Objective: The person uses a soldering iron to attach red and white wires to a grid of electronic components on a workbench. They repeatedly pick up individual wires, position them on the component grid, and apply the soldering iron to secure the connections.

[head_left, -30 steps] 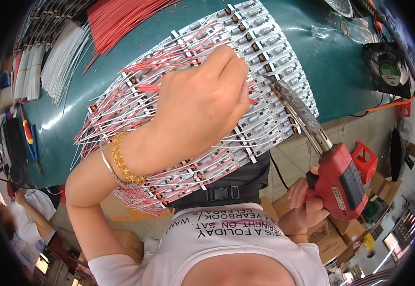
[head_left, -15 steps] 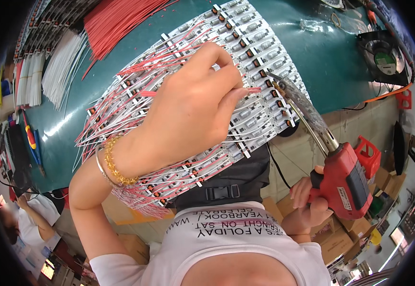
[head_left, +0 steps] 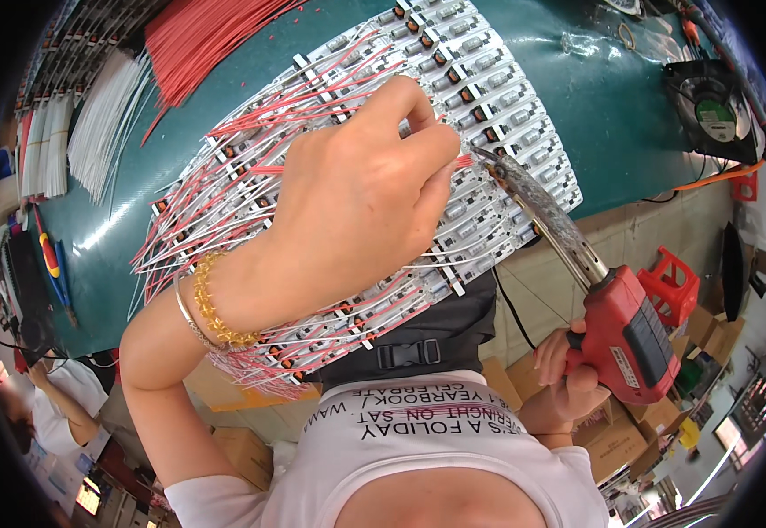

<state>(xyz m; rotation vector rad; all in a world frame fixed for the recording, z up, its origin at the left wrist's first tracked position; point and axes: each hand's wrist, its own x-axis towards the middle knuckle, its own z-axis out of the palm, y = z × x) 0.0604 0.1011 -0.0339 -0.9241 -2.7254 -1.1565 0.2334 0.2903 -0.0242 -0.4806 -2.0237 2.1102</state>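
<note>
My left hand [head_left: 361, 180] is closed round a small bunch of red wires [head_left: 268, 170]. Their tips stick out past the thumb and fingertips, over a large panel of small white circuit boards [head_left: 511, 110]. In my right hand [head_left: 568, 365], fingers wrapped round the handle, is a red soldering gun [head_left: 627, 339]. Its metal barrel slants up and left, and the thin tip sits close beside the wire ends at my left fingertips; whether they touch I cannot tell. Many red and white wires trail leftward from the panel's boards. The fingers of my left hand hide part of the panel.
The panel lies on a green tabletop [head_left: 607, 163]. Loose red wires [head_left: 198, 48] and white wires [head_left: 106, 132] are at the back left, a screwdriver [head_left: 48, 255] at the left. A black fan [head_left: 713, 114] stands at the right, near a red stool [head_left: 669, 286]. Another person is at the far lower left.
My left hand has shifted slightly right with the red wires. The soldering gun's tip has moved left and a little down, closer to the wire ends. The panel appears slightly farther right.
</note>
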